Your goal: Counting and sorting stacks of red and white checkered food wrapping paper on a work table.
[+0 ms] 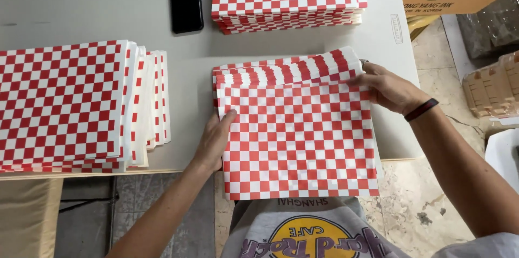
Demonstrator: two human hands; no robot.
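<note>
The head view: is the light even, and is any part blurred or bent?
Head view: soft, even light, with faint shadows under the left hand and right hand; the checkered paper stack is sharp; the phone shows slight glare; the table edge bends slightly near the frame's sides.
</note>
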